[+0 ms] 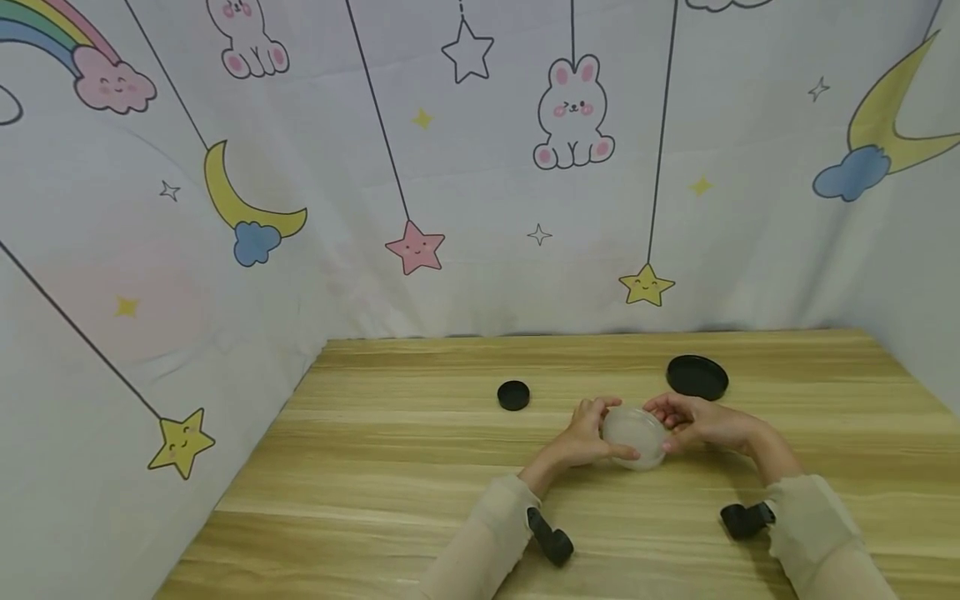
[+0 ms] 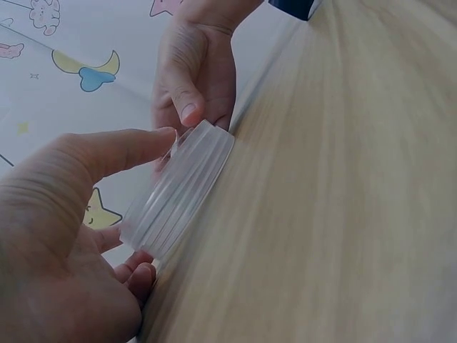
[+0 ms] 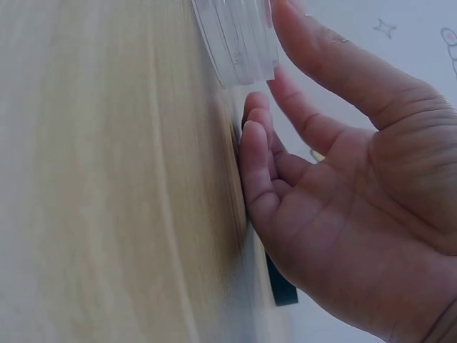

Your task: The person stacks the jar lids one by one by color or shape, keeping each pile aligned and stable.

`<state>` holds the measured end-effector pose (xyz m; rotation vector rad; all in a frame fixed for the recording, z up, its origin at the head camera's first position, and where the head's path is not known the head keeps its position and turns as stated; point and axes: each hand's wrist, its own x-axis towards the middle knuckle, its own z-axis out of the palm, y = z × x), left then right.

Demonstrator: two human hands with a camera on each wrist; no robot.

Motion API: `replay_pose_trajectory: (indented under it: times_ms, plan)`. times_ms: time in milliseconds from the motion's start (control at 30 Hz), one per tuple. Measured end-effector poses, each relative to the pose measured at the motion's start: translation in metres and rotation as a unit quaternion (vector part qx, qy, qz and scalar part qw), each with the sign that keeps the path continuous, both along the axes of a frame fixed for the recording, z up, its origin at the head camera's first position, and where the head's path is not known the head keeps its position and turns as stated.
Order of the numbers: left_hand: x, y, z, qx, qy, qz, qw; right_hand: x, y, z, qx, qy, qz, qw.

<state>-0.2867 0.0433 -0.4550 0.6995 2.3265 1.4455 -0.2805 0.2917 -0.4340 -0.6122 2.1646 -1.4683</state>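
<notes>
A shallow round container of translucent plastic [image 1: 634, 438] sits near the tabletop between the two hands, its ridged side [image 2: 178, 189] plain in the left wrist view. My left hand [image 1: 587, 433] holds it from the left, thumb on the near side and fingers round the far side. From the right, my right hand [image 1: 705, 422] has its thumb and index finger at the rim, the thumb near and the index far. In the right wrist view, the other fingers [image 3: 257, 164] of that hand curl low by the tabletop. The container's underside is hidden.
A small round black lid-like dish [image 1: 513, 396] lies left of the hands. Behind the right hand is a larger shallow black one [image 1: 697, 377]. The wood-grain table [image 1: 390, 467] meets a printed cloth backdrop [image 1: 495, 192] at its far edge.
</notes>
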Motion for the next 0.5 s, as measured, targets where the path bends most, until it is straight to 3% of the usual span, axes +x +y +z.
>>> replay_pose_trajectory:
  times_ms: [300,500]
  plan:
    - [0.0009,-0.0019,0.0013,-0.001,-0.011,0.007,0.9999,-0.0007,0.0001,-0.0026,-0.014,-0.011,-0.017,0.9997]
    - [-0.0003,0.0008,0.0048,0.008,-0.029,0.017,0.9994,0.0019,-0.0001,0.0012,-0.025,0.010,-0.031,0.9991]
